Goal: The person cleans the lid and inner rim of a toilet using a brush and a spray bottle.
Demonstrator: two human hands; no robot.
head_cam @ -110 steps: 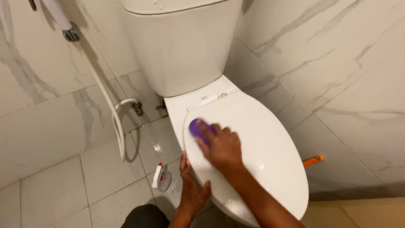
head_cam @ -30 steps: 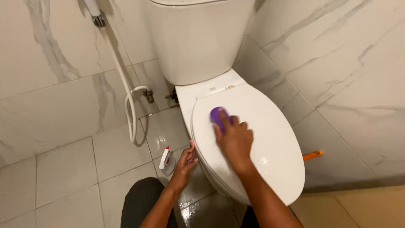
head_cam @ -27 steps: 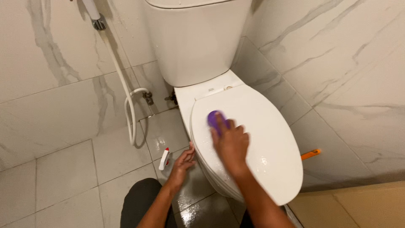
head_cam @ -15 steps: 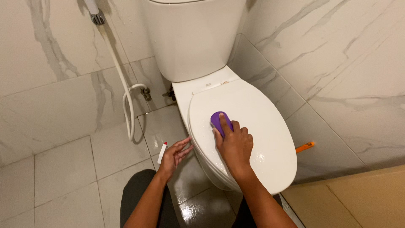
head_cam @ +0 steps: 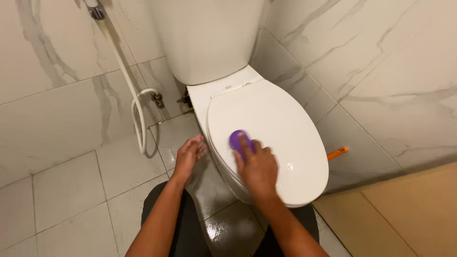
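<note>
Moved: a moment ago the left hand (head_cam: 188, 154) was a bit lower beside the bowl; now it floats nearer the lid's edge. The sponge (head_cam: 238, 139) sits a little closer to the near left side of the lid than it did.

Sponge: purple and small. It lies flat on the white lid (head_cam: 281, 138), on the near left part. Only its far end shows; the fingers cover the rest.

Why flat: pressed down like this, its wide face rubs the wet lid, I think.

Sponge points: its long side seems to run from the person toward the tank (head_cam: 209, 38), leaning a bit left. The hidden end makes this hard to be sure of.

Right hand (head_cam: 257, 166): its grip is closed down over the sponge, palm on top, fingers pointing up the lid.

Left hand: grip wide, fingers loose, holding nothing. It hangs over the floor (head_cam: 71, 190), just beside the lid's left edge and not touching it. It may be there for balance.

Lid: shut, with water drops on it.

Hose (head_cam: 138, 119): white, hangs down the wall on the left and loops near the floor.

Orange thing (head_cam: 337, 153): a small handle poking out by the right wall; I cannot tell what it is.
</note>
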